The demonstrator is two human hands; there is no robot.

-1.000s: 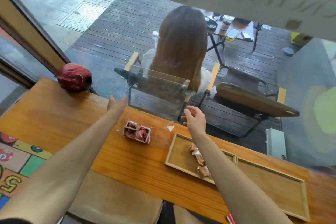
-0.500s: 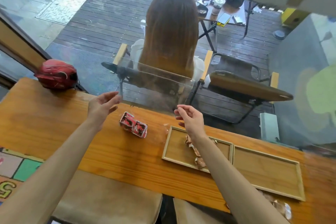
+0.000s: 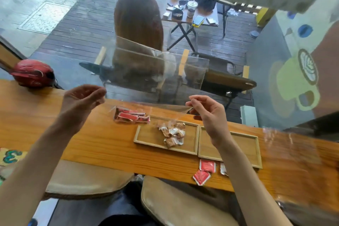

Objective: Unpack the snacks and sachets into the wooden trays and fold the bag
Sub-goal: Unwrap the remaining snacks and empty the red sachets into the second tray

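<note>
I hold a clear plastic bag (image 3: pixel 157 73) upright above the wooden counter, stretched between both hands. My left hand (image 3: pixel 80 102) pinches its left bottom corner and my right hand (image 3: pixel 207 112) pinches the right one. Under the bag, red sachets (image 3: pixel 131 116) lie in a loose pile on the counter. The left wooden tray (image 3: pixel 146 136) holds several brown wrapped snacks (image 3: pixel 172 134). The right wooden tray (image 3: pixel 245 145) sits beside it, partly hidden by my right forearm. Two red sachets (image 3: pixel 204 170) lie at the counter's near edge.
A red helmet (image 3: pixel 33 73) rests at the counter's far left. Beyond the window a person with long hair sits on a chair (image 3: pixel 139 24). Two cushioned stools (image 3: pixel 86 178) stand under the counter's near edge. A colourful number mat (image 3: pixel 11 156) lies at the left.
Both hands have drawn back toward me and closed on the bag's corners, lifting it taut. The view tilted down, showing sachets at the counter's near edge.
</note>
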